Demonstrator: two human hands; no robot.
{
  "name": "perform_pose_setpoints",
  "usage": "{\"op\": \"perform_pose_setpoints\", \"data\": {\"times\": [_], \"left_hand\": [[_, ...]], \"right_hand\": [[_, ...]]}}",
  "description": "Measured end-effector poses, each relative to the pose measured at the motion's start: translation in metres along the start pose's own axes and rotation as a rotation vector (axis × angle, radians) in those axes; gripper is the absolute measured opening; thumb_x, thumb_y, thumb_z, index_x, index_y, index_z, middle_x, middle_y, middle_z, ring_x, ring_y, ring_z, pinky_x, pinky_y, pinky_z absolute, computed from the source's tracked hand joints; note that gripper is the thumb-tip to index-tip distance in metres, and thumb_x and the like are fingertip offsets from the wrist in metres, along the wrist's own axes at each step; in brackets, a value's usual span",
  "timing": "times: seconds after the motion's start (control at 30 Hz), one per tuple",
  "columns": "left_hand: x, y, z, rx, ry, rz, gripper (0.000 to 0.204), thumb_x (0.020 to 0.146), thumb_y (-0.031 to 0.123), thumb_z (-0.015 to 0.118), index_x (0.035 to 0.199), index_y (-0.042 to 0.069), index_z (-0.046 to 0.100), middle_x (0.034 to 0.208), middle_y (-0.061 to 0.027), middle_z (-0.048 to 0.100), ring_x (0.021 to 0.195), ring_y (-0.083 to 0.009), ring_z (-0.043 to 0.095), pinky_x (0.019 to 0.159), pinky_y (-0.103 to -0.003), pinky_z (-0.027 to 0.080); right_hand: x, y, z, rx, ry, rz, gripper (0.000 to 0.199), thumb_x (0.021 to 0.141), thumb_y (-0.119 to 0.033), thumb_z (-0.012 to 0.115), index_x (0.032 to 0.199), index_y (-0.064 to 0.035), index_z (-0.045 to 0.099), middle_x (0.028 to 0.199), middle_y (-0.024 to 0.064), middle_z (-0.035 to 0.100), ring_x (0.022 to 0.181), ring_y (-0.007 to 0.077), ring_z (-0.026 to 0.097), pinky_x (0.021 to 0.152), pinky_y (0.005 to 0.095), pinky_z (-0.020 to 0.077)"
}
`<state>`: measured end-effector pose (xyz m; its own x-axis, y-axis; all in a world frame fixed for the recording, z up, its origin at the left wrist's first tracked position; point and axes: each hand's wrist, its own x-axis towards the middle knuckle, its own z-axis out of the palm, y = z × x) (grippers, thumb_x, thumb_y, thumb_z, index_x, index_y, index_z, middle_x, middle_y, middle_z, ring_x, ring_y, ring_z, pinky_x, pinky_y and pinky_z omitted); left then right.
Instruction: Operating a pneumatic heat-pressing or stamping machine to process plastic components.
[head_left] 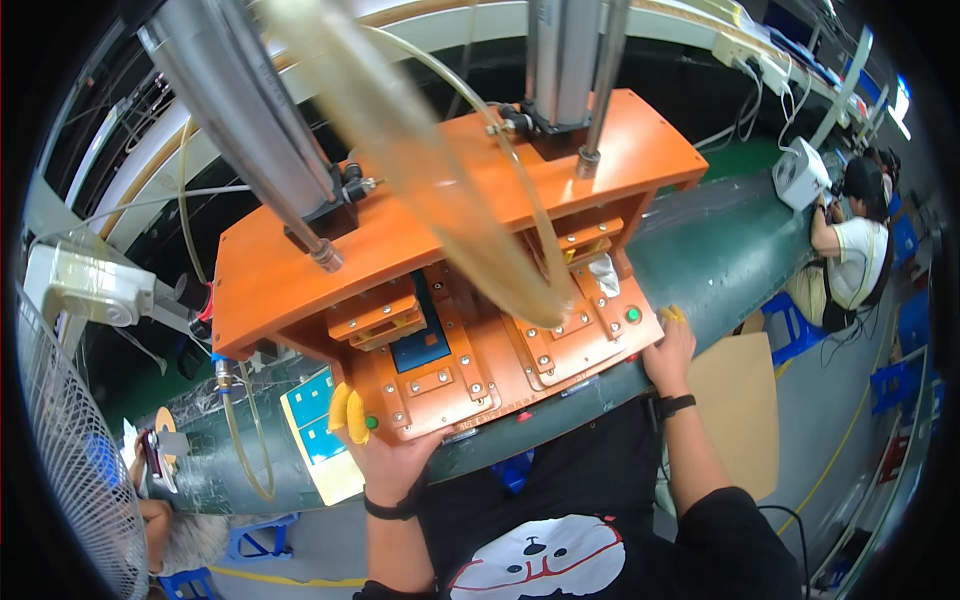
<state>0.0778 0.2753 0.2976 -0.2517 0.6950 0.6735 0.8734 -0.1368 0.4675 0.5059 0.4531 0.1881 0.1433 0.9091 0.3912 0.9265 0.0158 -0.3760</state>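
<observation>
Orange press [440, 240] dead ahead, long axis left-right across body. L hand [385, 445] at near-left corner, yellow-capped fingers by green button [371, 422]; R hand [668, 350] at near-right corner near other button [632, 314]. Both loosely curled, gripping nothing.

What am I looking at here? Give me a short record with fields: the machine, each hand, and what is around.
machine: orange press fixture with two metal cylinders on top, on a dark green bench
left hand: yellow fingertip covers, at the green button on the fixture's front left
right hand: at the fixture's right edge, beside a second green button
in the fixture: dark blue panel
surroundings: fan at left, another person seated at right
</observation>
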Motion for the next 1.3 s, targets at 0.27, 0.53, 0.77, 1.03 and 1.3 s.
{"op": "perform_pose_setpoints", "data": {"times": [0.27, 0.53, 0.77, 1.03, 1.3], "left_hand": [[-0.014, -0.006, 0.01, -0.23, 0.002, -0.117, 0.134, 0.052, 0.029, 0.104, 0.155, 0.004, 0.021, 0.151, -0.0157, 0.028, 0.14, -0.031, 0.038, 0.116, -0.046, 0.038], [-0.008, 0.003, 0.009, -0.398, 0.015, -0.208, 0.13, 0.055, 0.023, 0.104, 0.152, 0.006, 0.019, 0.151, -0.0107, 0.027, 0.136, -0.0256, 0.039, 0.113, -0.041, 0.042], [-0.003, 0.005, 0.002, -0.206, -0.064, -0.166, 0.129, 0.056, 0.022, 0.103, 0.153, 0.004, 0.021, 0.148, -0.0107, 0.025, 0.135, -0.0249, 0.04, 0.114, -0.043, 0.042], [0.001, -0.001, -0.002, -0.079, -0.065, -0.14, 0.12, 0.054, 0.013, 0.099, 0.15, 0.007, 0.028, 0.14, -0.0089, 0.03, 0.13, -0.0269, 0.039, 0.113, -0.044, 0.042], [-0.01, -0.006, -0.003, -0.204, -0.024, -0.204, 0.124, 0.055, 0.017, 0.099, 0.154, 0.005, 0.026, 0.15, -0.0125, 0.035, 0.133, -0.0275, 0.04, 0.116, -0.044, 0.036]], "right_hand": [[0.004, 0.001, -0.002, 0.013, -0.027, 0.031, 0.055, 0.087, -0.036, 0.068, 0.128, -0.0006, 0.061, 0.141, 0.0225, 0.056, 0.141, 0.0398, 0.043, 0.115, 0.0508, 0.032], [0.003, -0.001, -0.002, 0.038, -0.031, 0.036, 0.054, 0.086, -0.033, 0.068, 0.128, -0.0001, 0.062, 0.143, 0.021, 0.056, 0.142, 0.0393, 0.042, 0.116, 0.0499, 0.0309], [0.0, -0.003, -0.005, 0.031, 0.002, 0.026, 0.051, 0.088, -0.034, 0.07, 0.125, 0.0007, 0.063, 0.142, 0.0216, 0.057, 0.142, 0.0391, 0.043, 0.115, 0.0499, 0.0322], [0.002, -0.005, -0.007, 0.052, 0.014, 0.01, 0.049, 0.087, -0.032, 0.072, 0.124, -0.0002, 0.064, 0.138, 0.0215, 0.059, 0.14, 0.0399, 0.043, 0.114, 0.0507, 0.0321], [0.004, -0.006, -0.008, 0.067, 0.044, -0.014, 0.047, 0.086, -0.031, 0.072, 0.122, -0.0003, 0.065, 0.135, 0.0217, 0.06, 0.14, 0.0411, 0.044, 0.114, 0.0511, 0.032]]}}
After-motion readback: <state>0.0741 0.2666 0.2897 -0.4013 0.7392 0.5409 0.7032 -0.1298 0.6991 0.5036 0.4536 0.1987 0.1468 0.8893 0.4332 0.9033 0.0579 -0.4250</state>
